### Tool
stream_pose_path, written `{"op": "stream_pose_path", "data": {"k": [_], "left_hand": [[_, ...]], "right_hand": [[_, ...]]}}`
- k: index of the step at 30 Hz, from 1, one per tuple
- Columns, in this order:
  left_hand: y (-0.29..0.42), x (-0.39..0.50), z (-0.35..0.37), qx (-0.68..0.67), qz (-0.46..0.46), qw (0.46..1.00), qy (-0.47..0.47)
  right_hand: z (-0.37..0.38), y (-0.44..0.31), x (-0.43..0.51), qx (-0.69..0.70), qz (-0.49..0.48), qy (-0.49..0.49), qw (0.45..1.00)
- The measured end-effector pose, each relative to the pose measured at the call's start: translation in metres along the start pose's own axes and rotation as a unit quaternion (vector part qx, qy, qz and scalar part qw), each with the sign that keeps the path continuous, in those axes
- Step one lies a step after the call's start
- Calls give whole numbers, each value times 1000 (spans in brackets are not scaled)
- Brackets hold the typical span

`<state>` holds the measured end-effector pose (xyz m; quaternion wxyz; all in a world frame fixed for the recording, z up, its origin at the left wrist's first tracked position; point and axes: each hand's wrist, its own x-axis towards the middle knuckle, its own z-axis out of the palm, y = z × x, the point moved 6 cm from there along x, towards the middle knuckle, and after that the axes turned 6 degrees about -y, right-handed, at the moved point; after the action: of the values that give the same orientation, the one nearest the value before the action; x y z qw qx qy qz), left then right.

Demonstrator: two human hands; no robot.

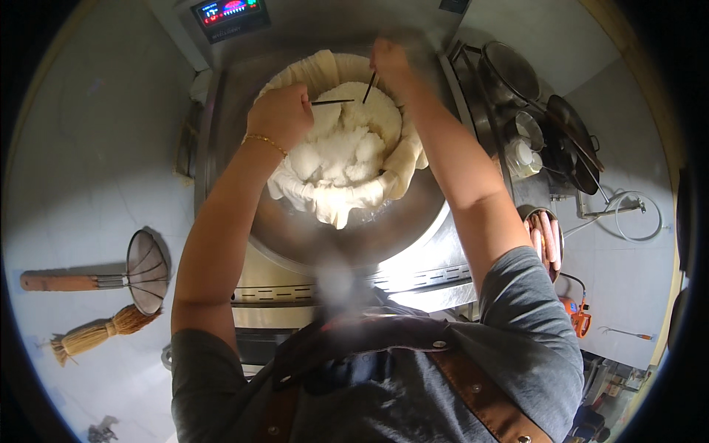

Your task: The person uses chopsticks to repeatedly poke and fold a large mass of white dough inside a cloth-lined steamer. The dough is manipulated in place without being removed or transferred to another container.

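A round container lined with pale cloth [332, 194] holds a mound of steaming white rice [338, 155], partly broken into lumps. It stands in a wide metal wok [343, 243] on a stove. My left hand [281, 115] is closed on a thin dark stick, likely a chopstick [332, 102], that points right over the rice. Above the container's upper right edge, my right hand [389, 58] grips a second dark stick [369, 87], whose tip points down at the rice. Steam blurs part of the wok.
To the right are a metal pot [509, 72], a dark wok [570, 144], white-lidded jars [520, 152] and a bowl of sausages [545, 238]. A strainer [148, 271] and a straw brush [105, 332] hang at left. A lit control panel [230, 16] is behind the stove.
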<state>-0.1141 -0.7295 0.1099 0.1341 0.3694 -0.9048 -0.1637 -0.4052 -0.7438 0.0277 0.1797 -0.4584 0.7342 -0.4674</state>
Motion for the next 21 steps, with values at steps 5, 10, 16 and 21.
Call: {"op": "stream_pose_path", "data": {"k": [5,10,16,21], "left_hand": [[24,12,1,54,-2,998,-30],[44,24,14,103,18,992,-72],[37,25,25,84,67,994,-10],[32,27,35,95,55,994,15]], "right_hand": [[33,9,-72,64,61,-68,994],[29,17,-90,37,-4,-43,998],[36,-5,-143,7,-37,-41,998],[52,-19,-180,-27,-80,-62,994]]}}
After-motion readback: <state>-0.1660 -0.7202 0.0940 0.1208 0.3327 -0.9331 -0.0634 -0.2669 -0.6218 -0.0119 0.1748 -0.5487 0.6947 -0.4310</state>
